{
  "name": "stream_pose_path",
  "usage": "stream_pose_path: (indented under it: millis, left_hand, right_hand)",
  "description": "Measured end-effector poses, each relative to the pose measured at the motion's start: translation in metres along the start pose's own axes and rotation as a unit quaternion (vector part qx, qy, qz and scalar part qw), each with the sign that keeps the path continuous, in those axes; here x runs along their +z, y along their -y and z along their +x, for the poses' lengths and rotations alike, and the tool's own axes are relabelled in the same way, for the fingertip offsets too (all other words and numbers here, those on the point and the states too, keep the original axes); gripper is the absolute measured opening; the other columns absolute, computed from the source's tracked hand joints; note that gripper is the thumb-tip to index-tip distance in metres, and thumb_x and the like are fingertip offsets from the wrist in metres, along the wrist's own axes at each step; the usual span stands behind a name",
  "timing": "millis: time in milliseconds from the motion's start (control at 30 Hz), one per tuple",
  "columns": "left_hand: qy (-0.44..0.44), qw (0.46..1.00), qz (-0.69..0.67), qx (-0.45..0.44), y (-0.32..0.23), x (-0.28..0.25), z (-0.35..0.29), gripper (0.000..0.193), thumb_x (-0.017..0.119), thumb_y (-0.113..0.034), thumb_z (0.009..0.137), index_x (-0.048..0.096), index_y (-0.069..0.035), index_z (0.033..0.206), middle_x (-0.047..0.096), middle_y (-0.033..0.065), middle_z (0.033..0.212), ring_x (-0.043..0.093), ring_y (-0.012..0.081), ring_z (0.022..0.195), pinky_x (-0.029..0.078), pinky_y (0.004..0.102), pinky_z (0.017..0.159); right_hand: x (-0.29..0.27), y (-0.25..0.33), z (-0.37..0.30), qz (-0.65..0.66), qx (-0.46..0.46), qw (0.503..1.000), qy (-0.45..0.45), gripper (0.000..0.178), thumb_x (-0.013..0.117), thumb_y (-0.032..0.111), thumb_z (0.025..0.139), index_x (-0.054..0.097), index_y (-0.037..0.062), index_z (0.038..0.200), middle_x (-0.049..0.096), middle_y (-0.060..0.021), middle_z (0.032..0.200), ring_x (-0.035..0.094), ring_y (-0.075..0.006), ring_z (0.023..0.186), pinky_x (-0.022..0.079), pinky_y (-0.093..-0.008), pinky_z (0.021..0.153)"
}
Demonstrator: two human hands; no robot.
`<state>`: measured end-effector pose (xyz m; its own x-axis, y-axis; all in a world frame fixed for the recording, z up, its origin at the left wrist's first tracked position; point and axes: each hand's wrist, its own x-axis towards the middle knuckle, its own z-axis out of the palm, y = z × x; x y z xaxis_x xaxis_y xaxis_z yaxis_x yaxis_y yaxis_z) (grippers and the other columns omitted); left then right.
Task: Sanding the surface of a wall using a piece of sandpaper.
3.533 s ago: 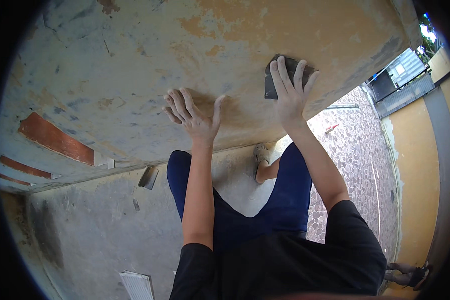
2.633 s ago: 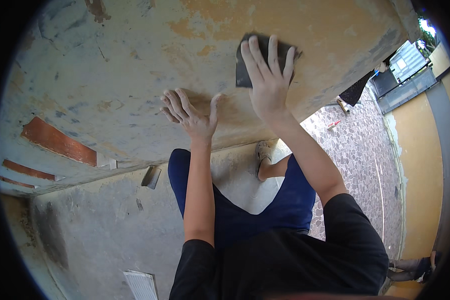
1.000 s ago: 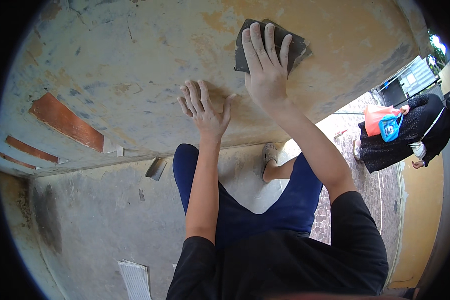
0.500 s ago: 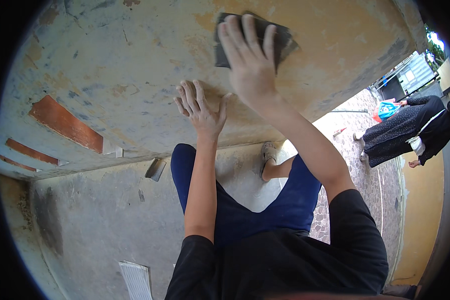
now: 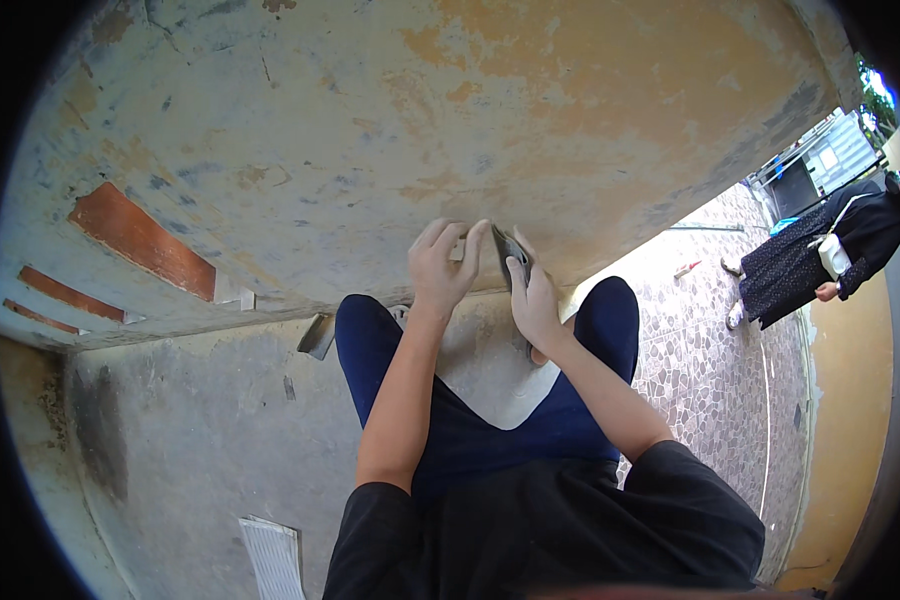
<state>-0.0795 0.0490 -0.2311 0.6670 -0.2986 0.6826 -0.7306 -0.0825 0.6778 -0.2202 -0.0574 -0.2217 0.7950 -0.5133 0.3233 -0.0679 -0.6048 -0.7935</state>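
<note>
My right hand (image 5: 538, 305) is closed on a piece of dark sandpaper (image 5: 511, 248), bent between the thumb and fingers and seen nearly edge-on. Just left of it is my left hand (image 5: 443, 270), its fingers curved and parted, with a gap between thumb and forefinger. It holds nothing that I can see, and its fingertips come close to the sandpaper. Both hands are above my bent knees, in front of the patchy cream and ochre wall (image 5: 370, 120). Whether the left fingertips touch the wall cannot be made out.
Three reddish recesses, the largest (image 5: 145, 240) uppermost, mark the wall at left. A grey folded piece (image 5: 317, 337) rests at the wall's foot. A ribbed pale sheet (image 5: 272, 556) lies on the concrete floor (image 5: 190, 430). At right, a person in dark clothes (image 5: 820, 245) stands on patterned paving.
My right hand has come off the wall, down and toward me with the sandpaper. My left hand, flat on the wall before, is now curled beside it. The person at right has shifted and turned.
</note>
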Motion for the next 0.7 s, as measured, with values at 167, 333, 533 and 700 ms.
stream_pose_path:
  millis: [167,333,533,700]
  left_hand:
    - [0.178,0.949,-0.077,-0.247,-0.007,-0.01,-0.013,0.042,0.075,-0.021,0.096,0.068,0.006,0.128,0.076,0.0194,0.111,0.073,0.0237,0.099,0.056,0.0344,0.088]
    - [0.2,0.896,-0.243,-0.313,0.026,-0.017,-0.013,0.037,0.077,-0.019,0.095,0.071,0.007,0.12,0.077,0.0116,0.102,0.071,0.0159,0.092,0.056,0.0308,0.082]
    - [0.199,0.847,-0.366,-0.331,0.022,-0.012,-0.005,0.022,0.078,-0.01,0.093,0.072,0.0,0.112,0.074,0.0032,0.099,0.066,0.0088,0.086,0.053,0.0258,0.082]
    - [0.19,0.835,-0.397,-0.331,0.022,-0.012,0.0,0.02,0.076,-0.002,0.093,0.069,-0.006,0.111,0.071,-0.0014,0.098,0.066,0.0074,0.092,0.05,0.0229,0.087]
  right_hand:
    - [0.021,-0.016,-0.002,0.106,0.179,0.978,-0.026,0.047,0.053,0.03,0.109,0.055,-0.006,0.139,0.066,-0.0221,0.13,0.063,-0.0309,0.119,0.048,-0.0389,0.101]
    - [0.024,-0.001,-0.006,0.342,0.228,0.91,-0.061,0.038,0.061,0.029,0.106,0.065,-0.003,0.126,0.071,-0.0105,0.117,0.066,-0.0171,0.106,0.051,-0.0331,0.093]
    - [0.008,0.017,-0.005,0.358,0.195,0.912,0.032,0.026,0.073,0.013,0.097,0.069,-0.0033,0.118,0.074,-0.0043,0.107,0.067,-0.01,0.093,0.055,-0.0293,0.081]
    - [0.005,0.01,-0.001,0.373,0.21,0.902,0.059,0.025,0.074,0.01,0.096,0.07,-0.003,0.116,0.074,-0.0051,0.105,0.068,-0.0111,0.09,0.057,-0.0301,0.079]
